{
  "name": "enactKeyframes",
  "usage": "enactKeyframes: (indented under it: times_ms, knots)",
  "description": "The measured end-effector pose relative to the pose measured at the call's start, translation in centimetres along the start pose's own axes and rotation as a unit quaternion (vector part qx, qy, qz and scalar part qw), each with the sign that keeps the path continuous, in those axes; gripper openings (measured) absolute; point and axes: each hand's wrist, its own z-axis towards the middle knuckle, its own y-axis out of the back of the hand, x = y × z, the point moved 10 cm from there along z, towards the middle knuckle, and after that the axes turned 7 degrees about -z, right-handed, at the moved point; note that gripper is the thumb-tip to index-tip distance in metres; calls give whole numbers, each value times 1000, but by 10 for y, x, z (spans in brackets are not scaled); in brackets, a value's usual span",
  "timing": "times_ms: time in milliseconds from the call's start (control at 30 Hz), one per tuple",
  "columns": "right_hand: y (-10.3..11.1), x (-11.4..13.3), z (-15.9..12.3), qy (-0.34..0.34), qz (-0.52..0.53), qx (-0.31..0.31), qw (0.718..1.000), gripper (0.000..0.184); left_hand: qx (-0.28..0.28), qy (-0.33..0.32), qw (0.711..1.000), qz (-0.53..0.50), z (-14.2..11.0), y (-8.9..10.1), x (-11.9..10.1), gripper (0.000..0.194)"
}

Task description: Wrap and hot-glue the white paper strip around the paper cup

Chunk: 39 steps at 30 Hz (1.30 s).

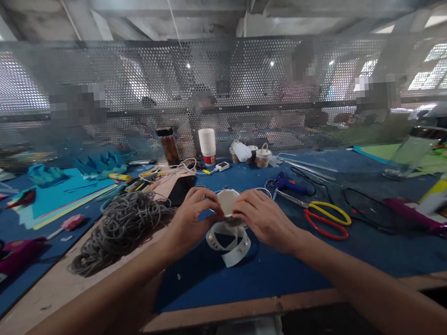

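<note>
Between my two hands, over the blue mat, is a small pale many-sided piece (228, 201) that looks like card or paper. My left hand (196, 213) pinches its left edge with thumb and fingers. On the opposite edge, my right hand (264, 216) grips it with bent fingers. Just below the piece a curled white strip (237, 254) with small dark marks hangs or lies in loops; whether it is joined to the piece I cannot tell. Right of my right hand lie scissors (328, 219) with one red and one yellow handle. A grey yarn bundle (126, 228) lies left of my left hand.
A blue glue gun (291, 183) lies beyond the scissors, and a magenta tool (422, 215) with a cable is far right. Stacked paper cups (207, 145), a dark bottle (168, 147) and small tubs (263, 157) stand at the back before a perforated screen (234, 95). Coloured sheets (72, 191) lie left.
</note>
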Motion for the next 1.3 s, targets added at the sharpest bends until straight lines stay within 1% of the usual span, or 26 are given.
enactKeyframes:
  times_ms: [167, 233, 300, 400, 633, 767, 933, 1133, 1233, 1300]
  knots:
    - [3, -5, 1, -16, 28, -20, 999, 8, -60, 4, 998, -11, -1, 13, -5, 8]
    - [4, -6, 2, -21, 36, -22, 999, 8, -72, -3, 997, -10, -1, 16, -8, 11]
    - [5, -6, 1, -21, 39, -22, 999, 7, -77, -26, 997, -4, -1, 17, -13, 11]
    - [5, -6, 1, -19, 36, -24, 999, 7, -67, -58, 996, 12, -2, 14, -17, 13]
    - [2, -3, 0, -10, 11, -9, 1000, 9, -38, -91, 995, 31, -4, 8, -22, 18]
    - [-2, -1, 0, -2, -2, 4, 1000, 12, -23, -89, 995, 40, -3, 3, -21, 12]
    - [-11, 1, -1, 6, -15, 31, 999, 16, 13, -79, 995, 63, -5, -8, -13, 10]
    - [-15, 3, -3, 20, -14, 37, 999, 15, 56, -63, 993, 81, -7, -17, -7, 5]
    - [-14, 2, -3, 13, -4, 38, 999, 13, 51, -65, 994, 68, -7, -15, -9, 6]
    - [-12, -1, -2, -2, 7, 34, 999, 11, 30, -70, 996, 50, -6, -11, -11, 8]
